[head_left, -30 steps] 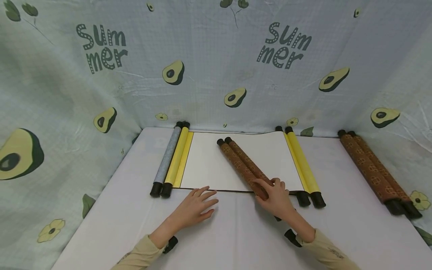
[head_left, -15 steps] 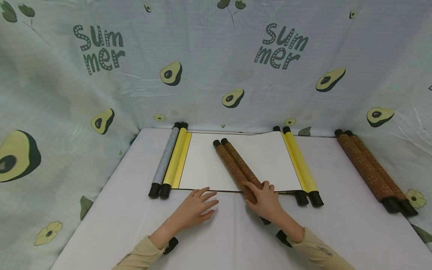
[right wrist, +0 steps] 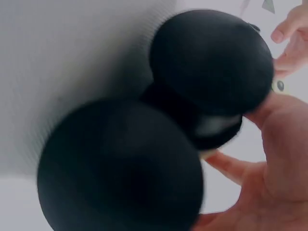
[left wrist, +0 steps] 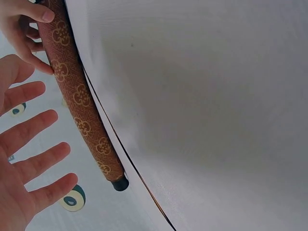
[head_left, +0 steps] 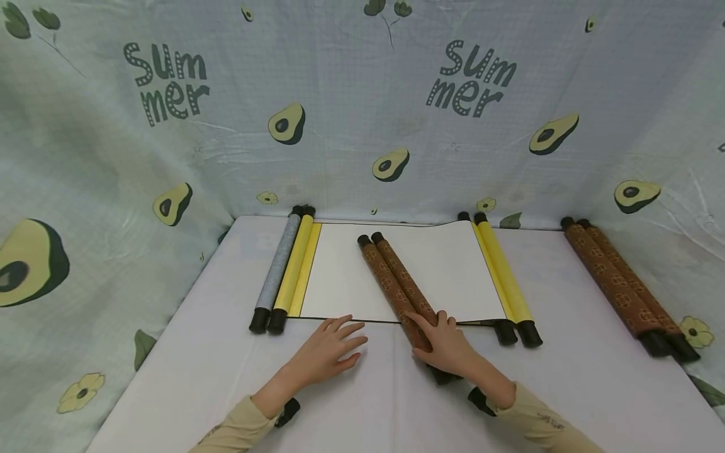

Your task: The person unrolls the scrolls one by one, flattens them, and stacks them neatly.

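1. The right hand [head_left: 444,347] has moved slightly left and nearer the person, its fingers curled round the brown scroll [head_left: 387,286].
2. The scroll lies less slanted now, over the white sheet [head_left: 342,274], overhanging its near edge.
3. Its two rolls remain together: apparently repositioned, not unrolled.
4. The left hand [head_left: 331,351], fingers spread, holds nothing.

Head camera: faces forward and down over the flat white table [head_left: 362,415] from well back. Left-wrist camera: nearer, shares with it the brown, gold-patterned twin-roll scroll [head_left: 387,283]. Right-wrist camera: very close, apparently facing round black end caps [right wrist: 120,168], blurred.
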`<state>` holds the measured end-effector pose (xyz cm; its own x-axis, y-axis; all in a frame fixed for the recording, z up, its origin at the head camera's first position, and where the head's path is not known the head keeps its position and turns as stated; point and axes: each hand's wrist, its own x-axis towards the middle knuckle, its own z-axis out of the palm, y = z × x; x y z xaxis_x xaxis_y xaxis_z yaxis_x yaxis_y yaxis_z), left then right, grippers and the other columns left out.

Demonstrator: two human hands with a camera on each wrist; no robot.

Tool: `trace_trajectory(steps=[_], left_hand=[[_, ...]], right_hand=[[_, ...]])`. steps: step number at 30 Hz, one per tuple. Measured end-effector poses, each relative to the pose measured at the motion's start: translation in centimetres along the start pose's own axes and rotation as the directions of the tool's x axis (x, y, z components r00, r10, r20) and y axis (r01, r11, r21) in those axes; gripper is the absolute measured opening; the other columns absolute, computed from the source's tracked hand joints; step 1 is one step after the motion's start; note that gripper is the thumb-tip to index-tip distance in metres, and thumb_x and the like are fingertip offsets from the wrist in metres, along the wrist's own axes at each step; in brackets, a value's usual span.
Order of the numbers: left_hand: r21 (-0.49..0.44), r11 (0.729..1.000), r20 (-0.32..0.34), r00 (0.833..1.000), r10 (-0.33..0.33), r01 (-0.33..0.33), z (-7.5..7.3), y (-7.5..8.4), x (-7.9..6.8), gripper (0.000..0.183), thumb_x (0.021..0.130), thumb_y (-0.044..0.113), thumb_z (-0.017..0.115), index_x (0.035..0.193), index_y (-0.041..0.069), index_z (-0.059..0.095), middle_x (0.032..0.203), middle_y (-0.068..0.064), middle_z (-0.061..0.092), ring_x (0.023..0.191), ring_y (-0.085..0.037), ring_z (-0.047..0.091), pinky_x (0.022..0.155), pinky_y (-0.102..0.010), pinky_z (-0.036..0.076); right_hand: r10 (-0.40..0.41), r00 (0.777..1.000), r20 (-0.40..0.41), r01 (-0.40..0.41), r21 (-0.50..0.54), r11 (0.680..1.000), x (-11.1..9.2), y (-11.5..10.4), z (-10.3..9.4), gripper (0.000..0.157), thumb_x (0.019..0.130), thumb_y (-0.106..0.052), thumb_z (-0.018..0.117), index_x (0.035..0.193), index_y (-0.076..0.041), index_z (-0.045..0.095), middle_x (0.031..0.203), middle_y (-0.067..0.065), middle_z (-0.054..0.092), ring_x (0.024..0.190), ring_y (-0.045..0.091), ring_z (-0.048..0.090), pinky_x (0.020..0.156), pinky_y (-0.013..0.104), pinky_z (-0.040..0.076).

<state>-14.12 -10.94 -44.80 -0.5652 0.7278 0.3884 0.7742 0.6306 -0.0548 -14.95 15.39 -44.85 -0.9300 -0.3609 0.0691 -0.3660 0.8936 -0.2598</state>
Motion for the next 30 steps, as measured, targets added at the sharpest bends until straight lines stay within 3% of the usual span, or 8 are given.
trace_trajectory(steps=[8, 13, 18, 21, 23, 25, 28, 30], left_hand=[[-0.009, 1.000, 0.012, 1.000, -0.003, 0.003, 0.0, 0.1, 0.1, 0.026, 0.084, 0.029, 0.060, 0.108, 0.020, 0.061, 0.120, -0.004, 0.058, 0.113, -0.029, 0.051, 0.087, -0.042, 0.044], [-0.036, 0.999, 0.018, 0.999, -0.034, 0.034, 0.1, 0.2, 0.3, 0.026, 0.084, 0.028, 0.060, 0.109, 0.020, 0.061, 0.119, -0.004, 0.058, 0.113, -0.030, 0.051, 0.086, -0.043, 0.045], [-0.143, 0.984, 0.045, 0.994, -0.104, 0.109, 0.0, 0.4, 1.0, 0.028, 0.084, 0.026, 0.060, 0.111, 0.017, 0.061, 0.122, -0.006, 0.056, 0.114, -0.030, 0.050, 0.087, -0.044, 0.045], [-0.259, 0.950, 0.075, 0.985, -0.158, 0.172, -0.2, 0.5, 1.7, 0.029, 0.085, 0.023, 0.058, 0.113, 0.013, 0.060, 0.123, -0.008, 0.055, 0.114, -0.029, 0.050, 0.089, -0.042, 0.045], [-0.348, 0.910, 0.110, 0.974, -0.199, 0.225, -0.2, 0.6, 2.2, 0.031, 0.087, 0.022, 0.056, 0.116, 0.011, 0.058, 0.124, -0.009, 0.054, 0.115, -0.027, 0.050, 0.091, -0.040, 0.044], [-0.458, 0.841, 0.159, 0.958, -0.241, 0.287, -0.1, 0.5, 2.8, 0.035, 0.089, 0.020, 0.053, 0.121, 0.008, 0.053, 0.126, -0.011, 0.053, 0.116, -0.026, 0.050, 0.093, -0.039, 0.043], [-0.600, 0.706, 0.216, 0.926, -0.308, 0.375, 0.3, 0.4, 3.6, 0.040, 0.092, 0.020, 0.047, 0.129, 0.005, 0.043, 0.125, -0.017, 0.052, 0.113, -0.029, 0.053, 0.089, -0.041, 0.045], [-0.691, 0.588, 0.245, 0.901, -0.359, 0.422, 0.6, 0.2, 4.2, 0.042, 0.094, 0.019, 0.044, 0.132, 0.002, 0.037, 0.124, -0.021, 0.052, 0.108, -0.032, 0.055, 0.084, -0.041, 0.048]], right_hand=[[-0.040, 0.983, 0.178, 0.019, 0.120, 0.993, -0.1, 0.8, -1.7, 0.068, 0.078, -0.029, 0.067, 0.137, -0.020, 0.035, 0.120, 0.037, 0.037, 0.097, 0.047, 0.047, 0.057, 0.042, 0.046], [-0.072, 0.971, 0.230, 0.026, 0.200, 0.979, 0.2, 1.5, -2.3, 0.058, 0.083, -0.029, 0.062, 0.134, -0.018, 0.038, 0.126, 0.031, 0.036, 0.109, 0.047, 0.041, 0.071, 0.051, 0.044], [-0.136, 0.957, 0.256, 0.058, 0.291, 0.955, 1.1, 2.4, -3.1, 0.054, 0.086, -0.030, 0.057, 0.134, -0.012, 0.038, 0.128, 0.031, 0.037, 0.116, 0.045, 0.039, 0.079, 0.054, 0.043], [-0.183, 0.944, 0.274, 0.077, 0.357, 0.931, 2.0, 3.0, -3.8, 0.057, 0.088, -0.032, 0.054, 0.135, -0.006, 0.035, 0.128, 0.028, 0.040, 0.116, 0.041, 0.040, 0.082, 0.052, 0.042], [-0.204, 0.937, 0.284, 0.081, 0.390, 0.917, 2.7, 3.4, -4.2, 0.058, 0.089, -0.034, 0.051, 0.136, -0.004, 0.033, 0.129, 0.025, 0.042, 0.115, 0.039, 0.041, 0.084, 0.049, 0.043], [-0.199, 0.932, 0.302, 0.056, 0.422, 0.905, 3.4, 3.8, -4.5, 0.058, 0.090, -0.035, 0.049, 0.137, -0.004, 0.032, 0.131, 0.023, 0.042, 0.114, 0.038, 0.043, 0.084, 0.046, 0.044], [-0.150, 0.928, 0.342, -0.028, 0.464, 0.885, 4.4, 4.3, -4.7, 0.057, 0.091, -0.037, 0.047, 0.138, -0.008, 0.031, 0.132, 0.024, 0.040, 0.112, 0.035, 0.049, 0.079, 0.039, 0.048], [-0.103, 0.921, 0.375, -0.110, 0.505, 0.856, 5.0, 4.6, -4.8, 0.057, 0.091, -0.038, 0.047, 0.139, -0.012, 0.029, 0.132, 0.025, 0.038, 0.109, 0.034, 0.051, 0.076, 0.038, 0.049]])
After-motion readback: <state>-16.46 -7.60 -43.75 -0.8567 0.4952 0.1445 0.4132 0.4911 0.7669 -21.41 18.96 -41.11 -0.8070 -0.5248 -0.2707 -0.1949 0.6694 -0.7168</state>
